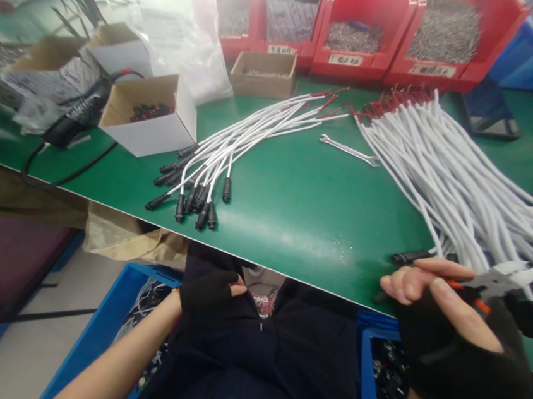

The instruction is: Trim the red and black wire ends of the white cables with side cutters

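Observation:
My right hand (446,301), in a black fingerless glove, is closed around a pair of cutters (496,284) with orange on the handles; their metal jaws point right, over the lower end of a large bundle of white cables (456,162). A black connector (408,257) lies beside its fingers. On my lap, below the table edge, rests my left hand (214,289), also gloved; its fingers lie loosely with nothing visible in them. A smaller group of white cables (250,128), with black connectors and red wire ends, lies left of centre. Between the two groups sits an open-end wrench (350,150).
Red bins (357,60) of small metal parts line the back of the green table (295,196). A cardboard tray (262,85) and a white box (159,131) of black parts stand left. A black corded tool (78,116) lies beside them. Blue crates (84,345) flank my legs.

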Demonstrator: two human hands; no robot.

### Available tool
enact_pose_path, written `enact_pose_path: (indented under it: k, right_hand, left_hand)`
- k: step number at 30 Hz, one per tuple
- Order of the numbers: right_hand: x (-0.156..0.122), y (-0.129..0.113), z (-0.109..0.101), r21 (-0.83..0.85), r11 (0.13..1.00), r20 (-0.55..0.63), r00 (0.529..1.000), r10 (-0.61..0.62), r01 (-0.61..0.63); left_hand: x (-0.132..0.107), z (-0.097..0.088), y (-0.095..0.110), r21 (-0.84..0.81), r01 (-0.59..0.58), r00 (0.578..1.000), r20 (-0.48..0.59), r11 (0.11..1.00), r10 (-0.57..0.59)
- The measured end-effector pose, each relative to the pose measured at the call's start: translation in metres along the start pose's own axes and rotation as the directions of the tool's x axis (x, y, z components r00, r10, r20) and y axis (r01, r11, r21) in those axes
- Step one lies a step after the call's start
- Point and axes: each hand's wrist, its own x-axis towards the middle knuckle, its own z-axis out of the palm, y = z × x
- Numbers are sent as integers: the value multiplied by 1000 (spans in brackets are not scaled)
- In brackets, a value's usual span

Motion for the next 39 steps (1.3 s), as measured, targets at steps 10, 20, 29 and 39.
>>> enact_pose_path:
  k: [10, 20, 29, 39]
  right_hand:
    - [-8, -9, 26, -58, 998, -130, 991, -32, 24]
    - [-6, -14, 19, -28, 996, -23, 996, 80, -81]
    - [-18, -19, 17, 238, 944, 121, 971, 206, -230]
    - [-32, -1, 8, 318, 919, 189, 965, 181, -235]
  left_hand:
    - [-63, 34, 86, 276, -280, 960, 69, 920, 271]
    - [-55, 40, 167, 687, -520, 471, -266, 508, 841]
    - [10, 42, 183, 915, -286, 576, -73, 285, 814]
    - [5, 47, 183, 857, -476, 579, 133, 200, 804]
